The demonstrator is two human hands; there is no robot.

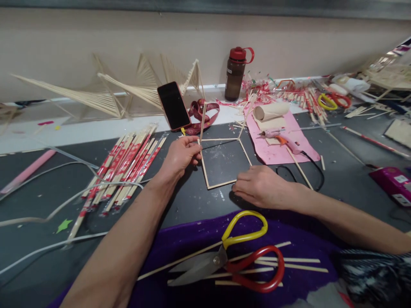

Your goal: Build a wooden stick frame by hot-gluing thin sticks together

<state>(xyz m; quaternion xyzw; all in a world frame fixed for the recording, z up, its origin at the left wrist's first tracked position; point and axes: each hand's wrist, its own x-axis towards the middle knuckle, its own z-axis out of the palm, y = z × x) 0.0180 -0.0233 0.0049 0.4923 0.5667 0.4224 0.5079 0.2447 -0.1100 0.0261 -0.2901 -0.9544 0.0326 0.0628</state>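
Observation:
A square frame of thin wooden sticks [221, 185] lies on the dark grey table. One stick [203, 122] stands up from its far left corner, and another slants up from the far right corner. My left hand [183, 155] pinches the frame at the far left corner, by the base of the upright stick. Around the near right corner my right hand [258, 185] is closed, and its fingers hide that joint. Large scissors [219, 259] with one yellow and one red handle rest on purple cloth [189, 231] in front of me, among several loose sticks.
Left are wrapped chopsticks [123, 164] and white cables [58, 209]. A phone [174, 105], a bottle [235, 77] and fan-shaped stick models [77, 96] stand behind. A pink glue gun [285, 141] lies on pink paper [269, 154] at right, near a magenta box [391, 184].

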